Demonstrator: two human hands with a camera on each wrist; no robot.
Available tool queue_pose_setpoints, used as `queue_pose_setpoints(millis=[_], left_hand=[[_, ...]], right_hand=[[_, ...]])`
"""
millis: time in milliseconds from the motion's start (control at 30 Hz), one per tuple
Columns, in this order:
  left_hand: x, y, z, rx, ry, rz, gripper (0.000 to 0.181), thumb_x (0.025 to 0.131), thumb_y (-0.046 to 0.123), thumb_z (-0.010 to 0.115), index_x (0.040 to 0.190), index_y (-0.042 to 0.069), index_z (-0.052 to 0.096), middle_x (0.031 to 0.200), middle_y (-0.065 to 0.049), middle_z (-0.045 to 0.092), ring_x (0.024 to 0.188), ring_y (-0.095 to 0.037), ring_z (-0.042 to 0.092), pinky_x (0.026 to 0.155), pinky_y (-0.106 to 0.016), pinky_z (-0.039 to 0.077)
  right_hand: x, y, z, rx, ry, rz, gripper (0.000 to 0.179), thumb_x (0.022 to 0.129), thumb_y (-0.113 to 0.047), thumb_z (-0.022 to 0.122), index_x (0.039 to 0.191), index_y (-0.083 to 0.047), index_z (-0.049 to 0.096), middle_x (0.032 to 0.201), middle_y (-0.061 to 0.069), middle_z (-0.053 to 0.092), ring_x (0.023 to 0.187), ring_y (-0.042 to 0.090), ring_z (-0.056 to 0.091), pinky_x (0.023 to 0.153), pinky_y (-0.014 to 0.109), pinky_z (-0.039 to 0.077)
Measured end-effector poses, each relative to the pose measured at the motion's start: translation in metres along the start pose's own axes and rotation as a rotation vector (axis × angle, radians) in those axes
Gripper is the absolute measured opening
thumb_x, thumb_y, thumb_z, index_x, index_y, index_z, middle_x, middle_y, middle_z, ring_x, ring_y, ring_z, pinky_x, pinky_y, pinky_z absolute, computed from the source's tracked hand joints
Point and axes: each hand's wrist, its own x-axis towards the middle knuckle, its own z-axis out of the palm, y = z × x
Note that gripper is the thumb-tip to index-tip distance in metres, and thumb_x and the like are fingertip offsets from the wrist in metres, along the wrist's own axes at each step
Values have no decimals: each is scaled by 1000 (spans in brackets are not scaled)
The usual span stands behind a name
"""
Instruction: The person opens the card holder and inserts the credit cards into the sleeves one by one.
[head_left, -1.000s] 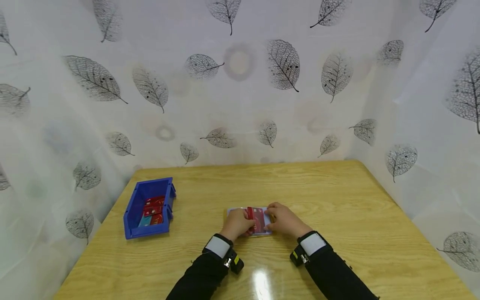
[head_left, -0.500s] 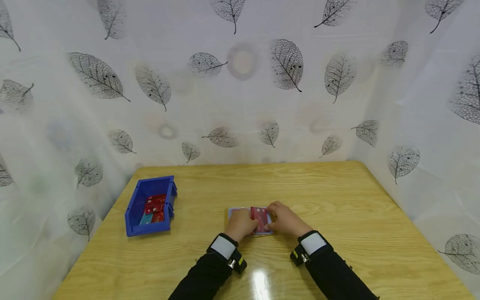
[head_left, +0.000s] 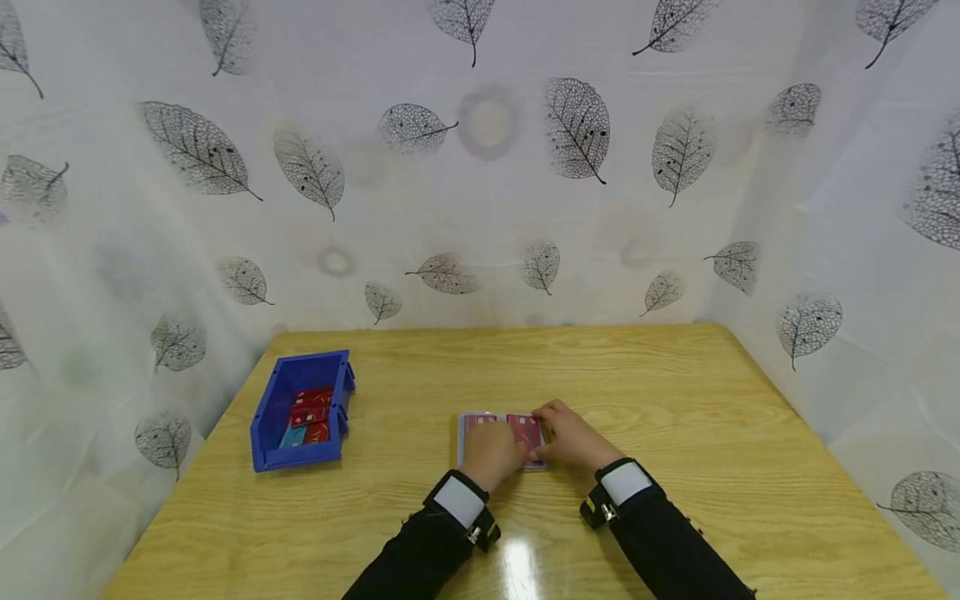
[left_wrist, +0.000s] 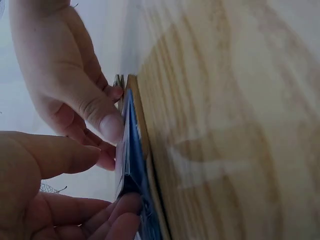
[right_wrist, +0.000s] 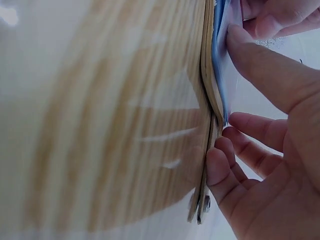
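An opened card holder (head_left: 461,446) with a tan cover and clear sleeves lies mid-table in the head view. On its right side is a red card (head_left: 528,431); part of another red card (head_left: 477,420) shows on the left side. My left hand (head_left: 491,454) pinches the right card near its inner edge, and the fingertips (left_wrist: 127,202) lift the bluish sleeve (left_wrist: 131,127) in the left wrist view. My right hand (head_left: 567,437) grips the holder's outer edge, with its thumb (right_wrist: 245,42) on the sleeve and other fingers along the tan cover (right_wrist: 215,95).
A blue bin (head_left: 273,417) at the left of the wooden table (head_left: 637,375) holds several red cards (head_left: 310,408) and a teal one (head_left: 293,437). A metal snap (right_wrist: 206,203) sits on the cover's edge. Leaf-patterned white curtain (head_left: 480,208) surrounds the table.
My left hand has moved right with the red card, which now lies further over the holder's right side. More of the left card has come into view. The right hand stays in place.
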Motion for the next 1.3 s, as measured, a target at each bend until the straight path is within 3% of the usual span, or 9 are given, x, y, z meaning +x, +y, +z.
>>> queue_pose_setpoints(millis=[133,267,367,467,567,700,833,967,1300], left_hand=[[-1,0,4,-2,-23,-4,36,86,33,70,71,0,67,77,-12,66,68,-26,63,56,-35,50],[-5,-7,3,-45,-61,51,39,86,34,71,67,1,65,74,-11,64,66,-24,61,55,-32,48],[-8,-16,3,-146,-98,94,37,86,33,73,66,3,63,69,-6,59,60,-18,55,53,-28,43],[-11,-29,3,-263,-118,121,26,85,28,73,75,5,66,67,-2,55,58,-14,48,51,-27,38],[-13,-46,0,-272,-47,170,18,81,20,75,86,4,69,76,-4,60,68,-17,54,58,-32,43],[-16,-71,-6,-205,50,167,29,76,19,78,100,3,72,105,-18,65,96,-34,62,82,-46,50],[-20,-88,-6,-232,-18,120,53,76,22,82,123,2,65,122,-23,61,111,-40,59,94,-52,46],[-22,-91,-6,-246,-76,107,64,75,26,85,129,3,60,119,-18,65,109,-35,61,93,-48,48],[-19,-80,-11,-140,-57,121,57,71,30,87,119,5,67,103,-14,70,93,-28,66,82,-42,51]], right_hand=[[1,1,1,4,-6,7,68,76,-21,84,131,5,54,122,14,51,113,29,53,98,45,44],[3,0,3,25,-20,5,75,75,-18,85,135,9,49,122,16,49,113,30,52,100,46,42],[4,-2,5,45,-39,20,78,75,-16,84,137,11,46,123,17,47,112,29,51,101,47,41],[4,-3,6,55,-56,43,79,75,-16,84,139,10,44,123,16,46,111,28,51,100,46,42],[3,-5,6,62,-69,50,80,76,-19,84,140,8,44,124,15,45,110,27,50,98,45,43],[2,-6,6,69,-78,61,80,76,-22,85,140,6,45,125,15,45,111,26,50,98,44,43],[2,-7,5,62,-77,77,80,75,-24,85,139,4,47,125,14,45,109,25,51,97,43,44],[3,-6,3,64,-61,81,77,73,-24,87,135,2,50,124,15,46,108,25,52,95,43,45],[10,-3,-1,52,-64,100,68,70,-24,88,124,0,54,118,14,49,100,23,52,92,42,46]])
